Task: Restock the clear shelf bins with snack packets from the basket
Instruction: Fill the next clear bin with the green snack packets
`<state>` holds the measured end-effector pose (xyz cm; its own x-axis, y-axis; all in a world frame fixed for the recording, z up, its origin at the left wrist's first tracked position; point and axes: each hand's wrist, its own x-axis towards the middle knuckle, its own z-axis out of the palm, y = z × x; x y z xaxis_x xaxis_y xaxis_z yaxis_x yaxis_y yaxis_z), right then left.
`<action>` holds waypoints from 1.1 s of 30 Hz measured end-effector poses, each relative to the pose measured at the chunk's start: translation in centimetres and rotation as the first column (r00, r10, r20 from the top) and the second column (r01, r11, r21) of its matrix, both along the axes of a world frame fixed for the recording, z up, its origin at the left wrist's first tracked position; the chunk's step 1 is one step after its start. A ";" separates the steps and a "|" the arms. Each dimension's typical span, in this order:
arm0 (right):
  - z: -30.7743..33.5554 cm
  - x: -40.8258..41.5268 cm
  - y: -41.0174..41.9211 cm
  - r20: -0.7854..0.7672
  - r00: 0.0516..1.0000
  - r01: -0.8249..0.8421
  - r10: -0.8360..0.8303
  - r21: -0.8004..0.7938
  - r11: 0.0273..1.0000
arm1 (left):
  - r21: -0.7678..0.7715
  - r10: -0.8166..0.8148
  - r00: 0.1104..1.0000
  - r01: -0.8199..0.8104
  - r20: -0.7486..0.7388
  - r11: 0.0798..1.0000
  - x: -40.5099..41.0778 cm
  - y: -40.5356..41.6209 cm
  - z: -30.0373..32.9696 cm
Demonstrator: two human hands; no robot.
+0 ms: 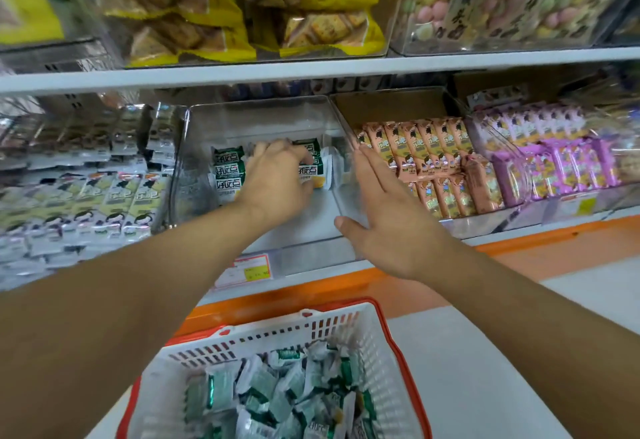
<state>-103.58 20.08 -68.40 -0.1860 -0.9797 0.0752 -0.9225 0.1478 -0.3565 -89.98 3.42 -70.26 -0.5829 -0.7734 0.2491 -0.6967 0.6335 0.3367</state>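
Inside the clear bin on the middle shelf, my left hand lay over a row of green-and-white snack packets, fingers curled down onto the packets at the row's right end. Whether they actually gripped one I could not tell, since the back of the hand hid the fingertips. My right hand hovered flat beside it, fingers straight and together, thumb spread, holding nothing, over the bin's right wall. The packets stood in a short row toward the back of the bin, and the front part of its floor was bare.

Just right of that bin, a clear bin with a cardboard box behind it held peach-coloured packets packed upright in rows. Further right, another bin was full of purple packets. To the left, a bin held pale packets printed with a dark-haired cartoon figure. On the shelf above, clear bins held yellow-edged cracker bags and bags of pastel round snacks, with price labels clipped along their fronts.

Below my arms, the white basket with a red rim sat near the orange shelf edge, heaped with loose green-and-white packets of the same kind.
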 end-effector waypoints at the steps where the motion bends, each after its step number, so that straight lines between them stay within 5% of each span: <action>1: 0.3 0.2 0.1 -0.001 1.000 0.004 -0.004 0.003 1.000 | 0.014 -0.035 0.999 0.036 -0.030 0.999 0.9 1.2 0.6; 7: 1.4 3.1 2.1 -0.118 0.992 0.030 -0.055 -0.201 0.979 | 0.113 -0.194 0.973 0.208 -0.126 0.971 9.9 9.6 3.4; 10: -0.1 6.0 3.8 -0.114 0.993 -0.059 0.040 -0.169 0.984 | 0.244 -0.228 0.966 0.253 -0.125 0.936 15.5 13.0 2.1; 14: -3.6 9.8 5.0 -0.228 0.969 -0.118 0.090 -0.111 0.987 | 0.356 -0.130 0.976 0.060 0.174 0.932 22.8 14.3 -3.7; 18: -6.4 11.9 5.0 -0.416 0.886 -0.298 0.203 -0.177 0.938 | 0.374 -0.025 0.790 -0.262 0.613 0.890 27.2 13.4 -9.6; 26: -7.2 11.3 5.2 -0.491 0.851 -0.339 0.185 -0.245 0.908 | 0.339 -0.047 0.676 -0.307 0.736 0.889 26.7 14.0 -15.3; 28: -9.8 12.6 5.8 -0.405 0.870 -0.360 0.281 -0.134 0.923 | 0.317 0.020 0.672 -0.375 0.740 0.871 26.3 14.2 -16.1; 30: -14.2 13.8 6.5 -0.228 0.900 -0.311 0.372 0.261 0.914 | 0.288 0.085 0.691 -0.406 0.718 0.867 26.0 14.1 -16.9; 33: -21.9 14.2 7.8 -0.032 0.962 -0.163 0.273 0.734 0.659 | 0.312 0.098 0.698 -0.436 0.710 0.844 25.9 14.0 -16.8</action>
